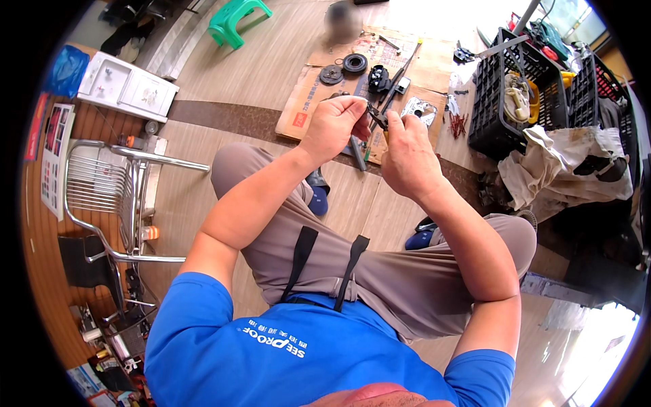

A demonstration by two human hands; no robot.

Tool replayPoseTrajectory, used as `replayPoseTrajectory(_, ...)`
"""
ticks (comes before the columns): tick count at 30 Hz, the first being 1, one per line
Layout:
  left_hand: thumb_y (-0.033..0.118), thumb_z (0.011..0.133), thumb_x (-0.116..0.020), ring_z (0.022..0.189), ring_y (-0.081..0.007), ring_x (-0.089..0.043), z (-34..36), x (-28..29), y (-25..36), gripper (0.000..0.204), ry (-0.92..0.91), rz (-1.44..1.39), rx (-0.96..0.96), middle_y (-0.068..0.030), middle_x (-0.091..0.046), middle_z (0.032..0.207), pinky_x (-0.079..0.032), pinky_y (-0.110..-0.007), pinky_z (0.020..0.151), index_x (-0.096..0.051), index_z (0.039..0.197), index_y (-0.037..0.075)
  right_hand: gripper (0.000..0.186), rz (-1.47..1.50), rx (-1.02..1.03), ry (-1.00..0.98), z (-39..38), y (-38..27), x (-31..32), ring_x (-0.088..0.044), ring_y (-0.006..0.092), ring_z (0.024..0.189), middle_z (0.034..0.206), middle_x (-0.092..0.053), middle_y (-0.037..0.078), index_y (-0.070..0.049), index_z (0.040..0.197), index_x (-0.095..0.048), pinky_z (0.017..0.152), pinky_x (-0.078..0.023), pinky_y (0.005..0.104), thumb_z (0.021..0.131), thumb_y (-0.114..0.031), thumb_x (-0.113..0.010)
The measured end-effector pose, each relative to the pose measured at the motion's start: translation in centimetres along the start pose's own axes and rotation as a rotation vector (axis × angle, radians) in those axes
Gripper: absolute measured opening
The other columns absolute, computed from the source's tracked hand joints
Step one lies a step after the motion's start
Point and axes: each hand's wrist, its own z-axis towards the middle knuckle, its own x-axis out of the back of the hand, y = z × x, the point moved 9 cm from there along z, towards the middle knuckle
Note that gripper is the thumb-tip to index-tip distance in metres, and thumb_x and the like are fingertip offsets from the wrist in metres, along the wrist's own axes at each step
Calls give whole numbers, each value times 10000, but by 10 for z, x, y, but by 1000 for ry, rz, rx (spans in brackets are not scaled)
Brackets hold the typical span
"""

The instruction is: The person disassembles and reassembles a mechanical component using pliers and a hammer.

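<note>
My left hand is closed in a pinch, and what lies between its fingertips is too small to make out. Close beside it, my right hand is wrapped round a small dark-jawed tool with a yellowish handle, which looks like pliers. The jaws point toward my left fingertips. Both hands are raised over the near edge of a cardboard sheet. On it lie a black ring-shaped part, a round grey part, a black housing and a silvery metal plate. A dark rod shows below my hands.
Black plastic crates with gloves and tools stand at the right, a stained cloth draped in front. Several reddish-brown slim pieces lie beside them. A green stool is far left, a metal-framed chair at the left.
</note>
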Motion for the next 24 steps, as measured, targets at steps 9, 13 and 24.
replayPoseTrajectory(9,203,1007,-513,597,-93,-592,4,1,9,250,39,169,-131,-17,-588,683,-497,-245,542,-610,904,-4,284,78,78,44,8,6,-12,-516,437,1000,1026,-513,276,37,1038,-468,888,-438,495,764,-13,-522)
replayPoseTrajectory(13,201,1006,-512,560,-92,-580,2,7,12,243,92,293,-168,-15,-572,672,-485,-243,521,-603,914,-4,278,31,55,1,9,6,-18,-533,429,976,1014,-535,267,27,1037,-464,865,-448,494,770,-18,-529)
replayPoseTrajectory(24,220,1018,-484,540,-96,-570,3,12,13,260,63,307,-160,-25,-555,664,-461,-250,473,-579,905,6,357,66,52,-63,16,13,-22,-534,421,1020,1072,-541,264,33,1193,-450,913,-440,479,853,-62,-509)
